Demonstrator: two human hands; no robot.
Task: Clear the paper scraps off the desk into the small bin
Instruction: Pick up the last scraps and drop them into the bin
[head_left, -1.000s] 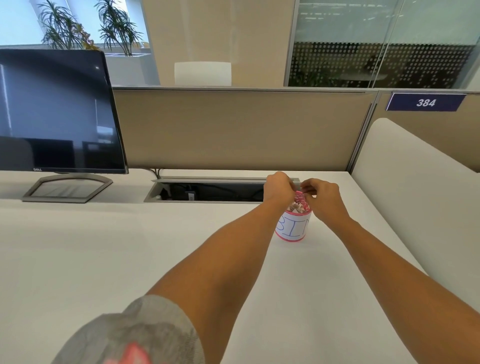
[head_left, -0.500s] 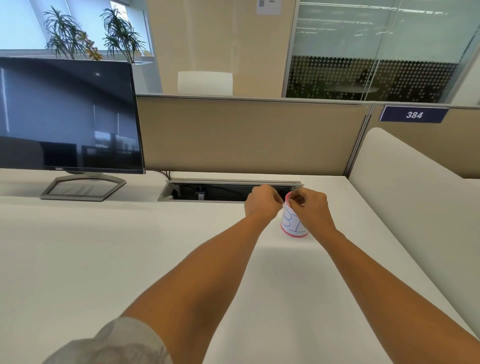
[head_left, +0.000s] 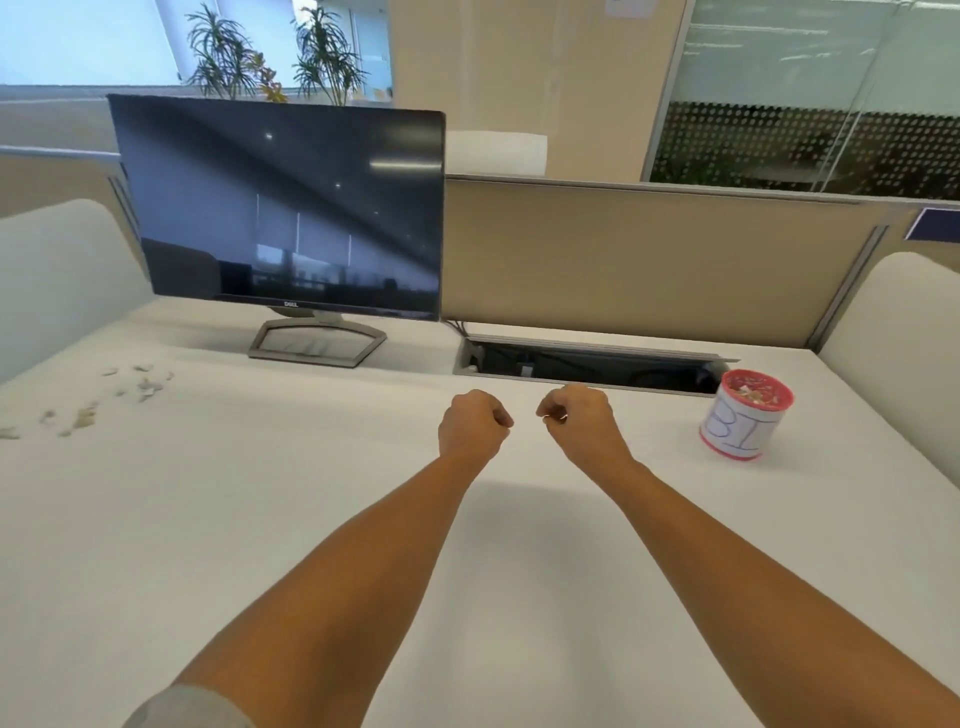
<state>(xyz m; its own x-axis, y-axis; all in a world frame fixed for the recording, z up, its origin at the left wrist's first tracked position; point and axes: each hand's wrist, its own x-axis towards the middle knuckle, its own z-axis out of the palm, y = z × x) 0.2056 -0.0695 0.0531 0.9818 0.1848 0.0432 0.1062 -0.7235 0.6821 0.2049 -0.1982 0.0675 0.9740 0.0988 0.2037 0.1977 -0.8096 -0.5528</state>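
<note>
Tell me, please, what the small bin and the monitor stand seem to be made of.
The small bin: likely plastic, pink rim and base, wrapped in a white paper label with blue handwritten letters. The monitor stand: looks like brushed grey metal, with a dull sheen; painted plastic is possible.

One head-worn view, forward and downward across the desk (head_left: 260, 519), close range

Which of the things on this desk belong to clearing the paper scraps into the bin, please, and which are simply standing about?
For the job: paper scraps scattered on the left of the desk; small bin at the right, scraps inside; left hand and right hand, fingers curled.

Just there: monitor; cable hatch; partition panel; plants behind.
</note>
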